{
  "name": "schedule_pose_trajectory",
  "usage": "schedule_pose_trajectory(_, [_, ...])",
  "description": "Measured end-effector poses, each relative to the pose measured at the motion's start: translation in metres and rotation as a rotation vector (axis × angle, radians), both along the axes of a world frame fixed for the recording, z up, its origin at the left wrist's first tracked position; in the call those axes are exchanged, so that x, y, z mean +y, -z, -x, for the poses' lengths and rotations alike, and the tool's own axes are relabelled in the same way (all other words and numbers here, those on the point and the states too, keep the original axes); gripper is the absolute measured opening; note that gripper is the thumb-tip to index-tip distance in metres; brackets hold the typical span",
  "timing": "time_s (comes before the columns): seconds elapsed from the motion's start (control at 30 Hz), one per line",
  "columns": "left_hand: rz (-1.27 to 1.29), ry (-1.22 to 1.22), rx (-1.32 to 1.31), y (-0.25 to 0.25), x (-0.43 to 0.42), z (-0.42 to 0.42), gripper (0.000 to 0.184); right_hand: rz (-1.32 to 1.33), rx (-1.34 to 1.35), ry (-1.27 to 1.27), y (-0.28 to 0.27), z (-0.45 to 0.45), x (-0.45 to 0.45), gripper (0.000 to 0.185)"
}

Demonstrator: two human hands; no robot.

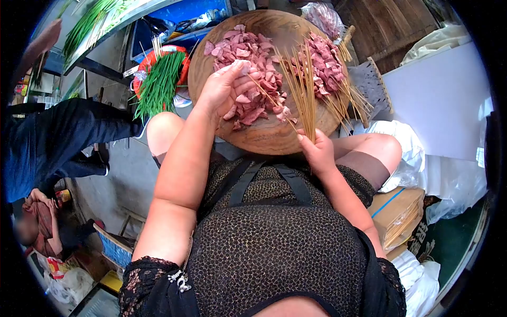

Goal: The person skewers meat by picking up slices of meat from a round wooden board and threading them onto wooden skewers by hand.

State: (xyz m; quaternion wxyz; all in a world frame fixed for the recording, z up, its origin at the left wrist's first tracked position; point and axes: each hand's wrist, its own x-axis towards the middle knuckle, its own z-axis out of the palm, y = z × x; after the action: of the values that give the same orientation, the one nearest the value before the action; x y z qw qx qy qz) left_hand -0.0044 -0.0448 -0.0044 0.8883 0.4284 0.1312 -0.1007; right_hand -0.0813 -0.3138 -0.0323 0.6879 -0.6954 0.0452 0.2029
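My left hand [228, 87] is over the pile of cut raw meat [245, 50], its thumb and fingers closed on a small pale piece of meat [244, 67] at the tip of a thin skewer. Lower on that skewer sits another meat piece [283, 112]. My right hand [317, 150], at the near edge of the round wooden board [259, 143], is closed around the lower ends of a fanned bundle of bamboo skewers [305, 100]. Loaded meat skewers [325, 63] lie heaped on the board's right side, their bare sticks pointing toward me.
Left of the board, green chives [161, 79] lie in a red basin [185, 63]. A blue crate [182, 13] stands behind. At right are a white panel [438, 90] and a cardboard stack [398, 216]. Another person's dark-trousered leg [79, 127] is at left; a further person sits lower left.
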Motion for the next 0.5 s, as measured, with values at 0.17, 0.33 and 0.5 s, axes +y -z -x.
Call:
schedule_pose_trajectory(0.17, [0.070, 0.047, -0.013, 0.0028, 0.0017, 0.0008, 0.024, -0.001, 0.019, -0.005, -0.0059, -0.0033, 0.0008, 0.017])
schedule_pose_trajectory(0.33, [0.075, 0.059, -0.043, 0.0036, 0.0004, 0.0010, 0.027, 0.023, 0.001, -0.026, -0.0100, -0.0062, 0.0014, 0.017])
schedule_pose_trajectory(0.5, [0.091, 0.107, -0.052, -0.0002, 0.0007, 0.0009, 0.028, -0.008, 0.018, -0.029, -0.0101, -0.0086, 0.0012, 0.017])
